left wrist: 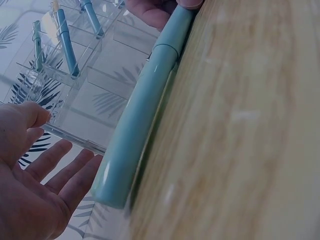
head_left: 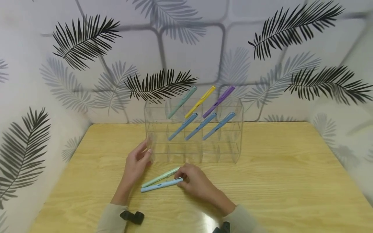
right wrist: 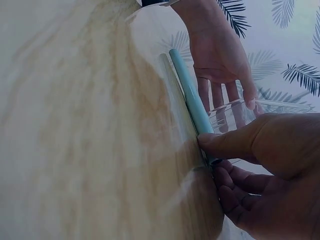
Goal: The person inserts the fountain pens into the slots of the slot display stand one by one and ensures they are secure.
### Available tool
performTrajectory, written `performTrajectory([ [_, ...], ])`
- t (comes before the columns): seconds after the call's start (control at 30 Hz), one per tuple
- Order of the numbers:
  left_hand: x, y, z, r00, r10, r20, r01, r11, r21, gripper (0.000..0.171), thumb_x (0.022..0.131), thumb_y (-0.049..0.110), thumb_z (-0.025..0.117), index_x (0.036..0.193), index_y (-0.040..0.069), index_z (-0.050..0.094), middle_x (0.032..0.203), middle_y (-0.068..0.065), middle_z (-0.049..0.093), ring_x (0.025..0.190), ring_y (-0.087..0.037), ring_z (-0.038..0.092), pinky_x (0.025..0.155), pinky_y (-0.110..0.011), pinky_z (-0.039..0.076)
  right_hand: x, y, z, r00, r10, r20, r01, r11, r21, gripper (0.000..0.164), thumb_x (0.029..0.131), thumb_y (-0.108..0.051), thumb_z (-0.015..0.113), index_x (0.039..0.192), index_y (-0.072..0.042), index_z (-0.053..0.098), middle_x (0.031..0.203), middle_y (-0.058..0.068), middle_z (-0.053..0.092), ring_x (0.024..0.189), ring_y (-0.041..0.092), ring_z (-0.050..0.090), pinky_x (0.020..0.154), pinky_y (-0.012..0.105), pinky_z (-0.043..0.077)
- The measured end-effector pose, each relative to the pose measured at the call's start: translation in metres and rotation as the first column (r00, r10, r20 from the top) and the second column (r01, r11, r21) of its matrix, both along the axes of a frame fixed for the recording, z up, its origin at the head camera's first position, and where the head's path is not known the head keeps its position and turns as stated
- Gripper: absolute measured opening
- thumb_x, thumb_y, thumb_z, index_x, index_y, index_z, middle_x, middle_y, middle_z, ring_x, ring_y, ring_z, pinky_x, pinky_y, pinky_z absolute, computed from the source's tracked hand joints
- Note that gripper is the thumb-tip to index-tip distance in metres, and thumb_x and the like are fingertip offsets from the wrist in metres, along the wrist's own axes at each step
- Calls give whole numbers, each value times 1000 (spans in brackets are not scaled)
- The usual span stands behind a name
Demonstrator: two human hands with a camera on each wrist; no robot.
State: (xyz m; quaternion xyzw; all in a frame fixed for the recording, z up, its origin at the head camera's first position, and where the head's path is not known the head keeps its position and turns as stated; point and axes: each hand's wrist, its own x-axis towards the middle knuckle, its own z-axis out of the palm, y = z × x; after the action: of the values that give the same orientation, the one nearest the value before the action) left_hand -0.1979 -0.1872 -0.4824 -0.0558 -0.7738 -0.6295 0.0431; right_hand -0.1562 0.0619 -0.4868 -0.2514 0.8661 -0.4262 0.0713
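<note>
My right hand [head_left: 194, 181] pinches one end of a light blue pen [head_left: 161, 185] between thumb and fingers; the pen lies low along the tabletop. Just behind it lies a light green pen [head_left: 160, 177]. At the left side of a clear acrylic rack [head_left: 193, 152] is my left hand [head_left: 138, 163], its thumb touching the rack's edge and its fingers extended alongside, as the left wrist view shows. Three blue pens [head_left: 201, 126] lean in the rack's middle row. Above them stand a teal pen [head_left: 182, 102], a yellow pen [head_left: 200, 102] and a purple pen [head_left: 218, 102].
The rack stands on a wood-grain table [head_left: 279, 168], near its back edge. Behind rises a pale wall covering [head_left: 192, 55] with a leaf pattern. Each wrist carries a dark camera mount, the left mount [head_left: 132, 216] by the sleeve.
</note>
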Motion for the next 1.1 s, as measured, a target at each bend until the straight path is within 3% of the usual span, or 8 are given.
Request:
performTrajectory([
  [0.27, 0, -2, 1, 1000, 6, 1, -6, 1000, 3, 48, 105, 11, 58, 153, 12, 50, 153, -14, 50, 125, -42, 60, 75, -33, 62, -4, 3, 3, 1000, 5, 17, -5, 1000, -22, 10, 97, -6, 70, 102, -15, 69, 89, -7, 64, 75, 8, 53, 67, 23, 48],
  [0.57, -1, -2, -2, 1000, 22, 12, -22, 1000, -10, 49, 105, 10, 59, 152, 11, 50, 153, -18, 49, 124, -41, 61, 75, -33, 62, -11, 18, 11, 994, 26, 107, -10, 988, -152, 7, 102, -9, 65, 104, -13, 70, 99, -2, 70, 90, 13, 67, 81, 28, 56],
  [0.67, -2, 0, -2, 1000, 15, 7, -15, 1000, -8, 49, 105, 12, 59, 153, 11, 50, 153, -18, 49, 124, -41, 61, 75, -34, 62, -14, 22, 14, 990, 20, 138, 13, 972, -233, 8, 102, -9, 65, 105, -7, 71, 98, 3, 71, 90, 22, 70, 78, 34, 60],
  [0.83, -3, 2, -2, 1000, 11, -8, -11, 1000, 6, 48, 105, 11, 60, 152, 10, 51, 152, -18, 50, 124, -42, 60, 74, -33, 62, -19, 27, 18, 981, 32, 190, 44, 923, -383, 11, 101, -8, 66, 107, 1, 70, 99, 16, 72, 91, 40, 72, 75, 44, 63],
  [1.1, -1, -1, -1, 1000, 15, 11, -16, 1000, 13, 49, 105, 10, 59, 153, 11, 50, 153, -14, 50, 128, -40, 58, 76, -35, 62, -20, 32, 29, 979, 22, 201, 80, 872, -483, 17, 100, -7, 67, 115, 1, 66, 105, 18, 72, 98, 41, 71, 79, 51, 61],
])
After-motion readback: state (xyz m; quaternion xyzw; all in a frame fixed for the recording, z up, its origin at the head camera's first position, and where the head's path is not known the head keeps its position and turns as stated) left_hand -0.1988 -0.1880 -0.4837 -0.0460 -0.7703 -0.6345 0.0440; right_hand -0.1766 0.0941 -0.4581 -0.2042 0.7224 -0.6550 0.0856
